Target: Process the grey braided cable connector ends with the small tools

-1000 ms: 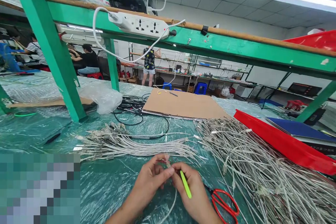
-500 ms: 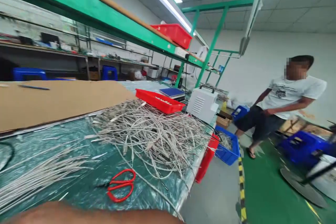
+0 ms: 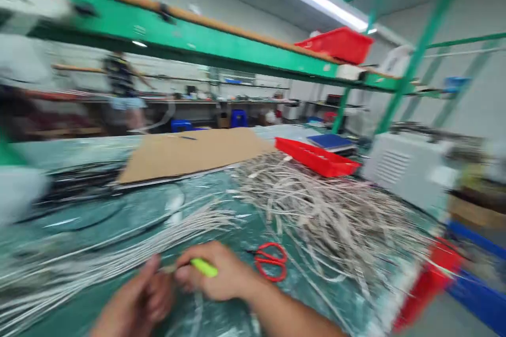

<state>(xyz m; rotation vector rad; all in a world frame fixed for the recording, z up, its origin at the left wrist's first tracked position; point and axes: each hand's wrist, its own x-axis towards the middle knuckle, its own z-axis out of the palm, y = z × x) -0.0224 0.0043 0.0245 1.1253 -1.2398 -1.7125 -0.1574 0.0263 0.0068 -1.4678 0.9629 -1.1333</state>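
Observation:
Low in the head view, my left hand [image 3: 146, 295] is closed, its thumb and fingertips pinching the blurred end of a pale cable [image 3: 168, 269]. My right hand [image 3: 219, 271] meets it from the right, wrapped round a tool with a yellow-green handle [image 3: 204, 267]; its working end is hidden. A whitish strand [image 3: 197, 313] hangs below the right hand. Red-handled scissors [image 3: 271, 261] lie just right of that hand. Behind both hands, a bundle of white cables [image 3: 158, 245] stretches across the green bench top.
A large tangled heap of cables [image 3: 328, 210] covers the bench's right side, with a red tray [image 3: 316, 158] behind it. Cardboard [image 3: 193, 152] lies at the back. A grey-white machine [image 3: 407, 166] stands right. A green shelf beam [image 3: 197, 37] crosses overhead. Another person [image 3: 124, 84] is far left.
My view has swung left, so the bench things sit further right and the person at the right is out of view. Both hands are now visible together, the right holding the yellow-green tool.

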